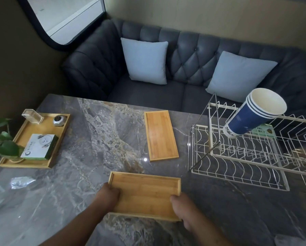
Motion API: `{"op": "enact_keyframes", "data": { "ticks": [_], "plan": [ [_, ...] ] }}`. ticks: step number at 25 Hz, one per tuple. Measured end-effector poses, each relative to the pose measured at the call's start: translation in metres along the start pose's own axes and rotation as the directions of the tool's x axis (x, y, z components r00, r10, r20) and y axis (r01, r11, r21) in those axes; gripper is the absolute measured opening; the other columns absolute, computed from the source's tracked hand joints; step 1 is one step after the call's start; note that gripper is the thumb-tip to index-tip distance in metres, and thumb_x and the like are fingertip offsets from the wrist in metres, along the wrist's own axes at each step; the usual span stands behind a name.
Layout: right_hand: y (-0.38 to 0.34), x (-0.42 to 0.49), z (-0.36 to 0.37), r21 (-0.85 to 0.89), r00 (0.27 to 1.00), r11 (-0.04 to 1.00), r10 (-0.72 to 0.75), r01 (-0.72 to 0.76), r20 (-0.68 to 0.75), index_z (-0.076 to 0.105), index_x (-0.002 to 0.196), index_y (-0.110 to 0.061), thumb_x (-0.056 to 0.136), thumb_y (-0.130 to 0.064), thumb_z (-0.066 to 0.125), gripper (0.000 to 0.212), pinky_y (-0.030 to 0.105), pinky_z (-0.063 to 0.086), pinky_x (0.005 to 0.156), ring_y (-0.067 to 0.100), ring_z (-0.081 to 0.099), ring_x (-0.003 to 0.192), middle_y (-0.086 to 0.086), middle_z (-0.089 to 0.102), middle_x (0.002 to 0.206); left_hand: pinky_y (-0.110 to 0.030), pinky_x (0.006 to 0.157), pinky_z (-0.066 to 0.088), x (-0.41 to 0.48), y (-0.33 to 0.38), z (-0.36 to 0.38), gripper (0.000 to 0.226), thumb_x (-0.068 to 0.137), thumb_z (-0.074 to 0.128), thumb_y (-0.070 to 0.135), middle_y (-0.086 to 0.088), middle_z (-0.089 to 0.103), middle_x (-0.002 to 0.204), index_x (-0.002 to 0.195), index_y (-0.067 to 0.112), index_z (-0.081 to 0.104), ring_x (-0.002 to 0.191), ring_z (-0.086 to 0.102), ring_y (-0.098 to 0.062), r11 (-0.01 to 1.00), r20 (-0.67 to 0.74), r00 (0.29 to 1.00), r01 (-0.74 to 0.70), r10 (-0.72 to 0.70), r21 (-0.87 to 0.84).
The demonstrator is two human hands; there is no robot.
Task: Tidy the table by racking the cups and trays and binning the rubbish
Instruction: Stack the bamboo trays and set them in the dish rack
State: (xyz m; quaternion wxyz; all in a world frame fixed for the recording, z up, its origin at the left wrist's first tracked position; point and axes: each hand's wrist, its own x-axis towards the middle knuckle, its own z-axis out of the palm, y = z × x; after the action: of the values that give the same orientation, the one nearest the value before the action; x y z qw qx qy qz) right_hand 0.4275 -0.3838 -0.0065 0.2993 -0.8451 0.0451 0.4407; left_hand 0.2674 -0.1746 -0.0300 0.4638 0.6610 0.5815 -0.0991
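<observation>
Grey marble table [99, 132] bearing wire rack [237, 167], large tray [42, 126], small tray [160, 135], perhaps crumpled foil wrappers [21, 181].

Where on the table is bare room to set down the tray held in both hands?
Bare marble table lies between the loaded tray at left and the far small tray, and beyond the held tray. Crowded: dish rack fills the right; wrappers litter the near left.
</observation>
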Motion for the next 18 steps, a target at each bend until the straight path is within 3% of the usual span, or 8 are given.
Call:
{"op": "enact_keyframes", "data": {
  "ticks": [5,9,15,18],
  "plan": [
    [-0.019,0.006,0.009,-0.015,1.000,1.000,-0.023,0.023,0.021,0.064,0.085,-0.018,0.092,-0.017,0.048,0.018,0.032,0.049,0.083,0.020,0.064,0.090,0.000,0.069,0.094,-0.035,0.070,0.049,0.015,0.005,-0.015,0.016,0.089,0.059,0.015,-0.011,0.069,0.090,0.102,0.007,0.062,0.082,0.065,-0.027,1.000,-0.013,1.000,0.022,-0.022,0.016],
    [-0.032,0.009,0.015,0.013,1.000,1.000,-0.026,0.026,0.014,0.068,0.100,-0.013,0.092,-0.014,0.049,0.021,0.032,0.049,0.082,0.022,0.065,0.091,0.004,0.071,0.098,-0.037,0.079,0.051,0.027,0.008,-0.022,0.026,0.090,0.059,0.019,-0.017,0.069,0.101,0.113,0.005,0.060,0.091,0.065,-0.033,0.999,-0.022,1.000,0.022,-0.021,0.038],
    [-0.042,0.011,0.021,-0.049,0.999,0.998,-0.030,0.032,0.023,0.068,0.110,-0.015,0.091,-0.015,0.047,0.028,0.037,0.052,0.094,0.025,0.064,0.102,0.006,0.070,0.109,-0.042,0.085,0.057,0.036,0.011,-0.029,0.027,0.090,0.057,0.020,-0.009,0.069,0.091,0.111,0.005,0.064,0.086,0.066,-0.028,0.998,0.004,1.000,0.001,-0.002,0.063],
    [-0.043,0.014,0.016,-0.096,0.999,0.995,-0.035,0.039,0.036,0.070,0.110,-0.011,0.091,-0.018,0.049,0.029,0.040,0.053,0.094,0.027,0.066,0.101,0.009,0.072,0.108,-0.043,0.091,0.054,0.038,0.011,-0.035,0.045,0.091,0.063,0.030,-0.013,0.065,0.113,0.128,0.007,0.053,0.101,0.064,-0.032,0.997,0.054,0.998,0.015,-0.020,0.075]
  ]
}}
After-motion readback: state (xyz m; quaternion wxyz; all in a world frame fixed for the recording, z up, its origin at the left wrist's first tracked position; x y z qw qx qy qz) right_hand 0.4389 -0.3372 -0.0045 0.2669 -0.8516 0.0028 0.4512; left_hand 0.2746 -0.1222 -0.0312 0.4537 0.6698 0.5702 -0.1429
